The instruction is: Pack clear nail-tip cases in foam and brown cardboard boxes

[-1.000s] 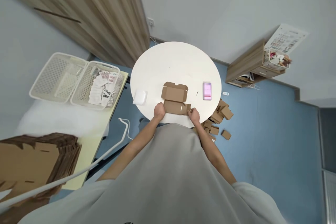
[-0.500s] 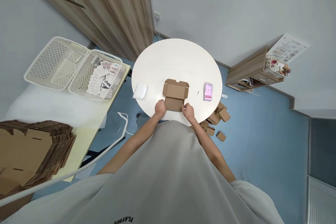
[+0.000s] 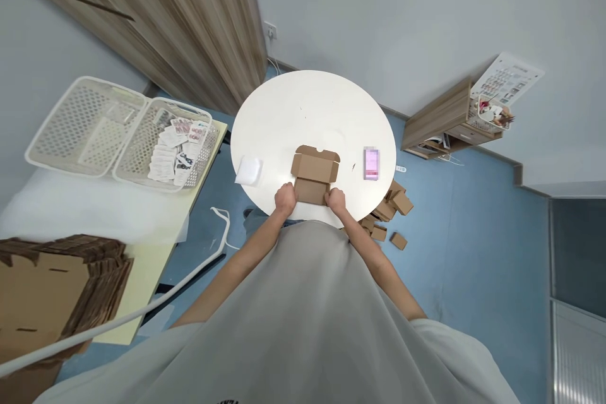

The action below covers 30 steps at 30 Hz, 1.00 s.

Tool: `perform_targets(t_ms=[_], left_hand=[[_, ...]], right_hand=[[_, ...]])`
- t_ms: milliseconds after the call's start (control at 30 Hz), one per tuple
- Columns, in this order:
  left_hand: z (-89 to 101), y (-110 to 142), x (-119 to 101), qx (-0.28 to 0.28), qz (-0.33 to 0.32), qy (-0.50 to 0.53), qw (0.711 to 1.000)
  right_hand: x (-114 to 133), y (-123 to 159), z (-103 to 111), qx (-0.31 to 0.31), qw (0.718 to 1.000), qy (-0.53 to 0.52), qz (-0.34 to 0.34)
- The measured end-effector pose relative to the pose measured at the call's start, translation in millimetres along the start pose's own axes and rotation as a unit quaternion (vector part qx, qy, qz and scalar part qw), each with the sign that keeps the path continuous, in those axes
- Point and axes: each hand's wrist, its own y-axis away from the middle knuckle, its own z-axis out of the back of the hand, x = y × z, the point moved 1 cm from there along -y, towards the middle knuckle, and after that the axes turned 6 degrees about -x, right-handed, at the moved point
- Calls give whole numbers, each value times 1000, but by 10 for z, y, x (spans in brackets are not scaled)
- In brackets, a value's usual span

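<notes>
A brown cardboard box (image 3: 312,190) lies at the near part of the round white table (image 3: 303,101), its lid folded back away from me with side flaps spread. My left hand (image 3: 285,199) is closed at the box's near left corner, and my right hand (image 3: 336,201) is closed at its near right corner. Fingertips are partly hidden behind the knuckles and the box walls. Left of the box rests a small white foam-like packet (image 3: 249,171). To the right lies a phone (image 3: 372,164) with a blurred pink screen.
At left, a side table (image 3: 156,271) bears an open white basket (image 3: 118,167) of cards and packets, white wrapping sheet, and stacked flat cardboard (image 3: 61,290). A white curved tube (image 3: 189,278) crosses there. Small boxes (image 3: 401,203) lie on the floor at right, near a wooden cabinet (image 3: 440,120).
The view has shifted slightly. Both hands stay closed at the box's near corners, the right one drawn in slightly closer around its corner. The box's lid remains folded back.
</notes>
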Motion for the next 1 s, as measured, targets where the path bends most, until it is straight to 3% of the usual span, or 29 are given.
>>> perform_targets(t_ms=[300, 400, 533, 600, 767, 1000], left_hand=[[32, 9, 67, 24, 3, 41, 999], [157, -55, 330, -7, 54, 104, 993], [473, -266, 882, -148, 157, 114, 970], [608, -382, 1129, -173, 212, 95, 957], [716, -585, 1409, -119, 212, 57, 968], [739, -673, 1380, -98, 190, 75, 974]], right_hand=[[31, 82, -16, -2, 1000, 22, -2], [-45, 143, 25, -23, 999, 20, -21], [-170, 309, 81, -60, 996, -36, -51], [-204, 415, 92, -74, 993, -62, -66], [-190, 618, 65, -81, 988, -102, -84], [-123, 707, 93, -90, 986, -113, -79]])
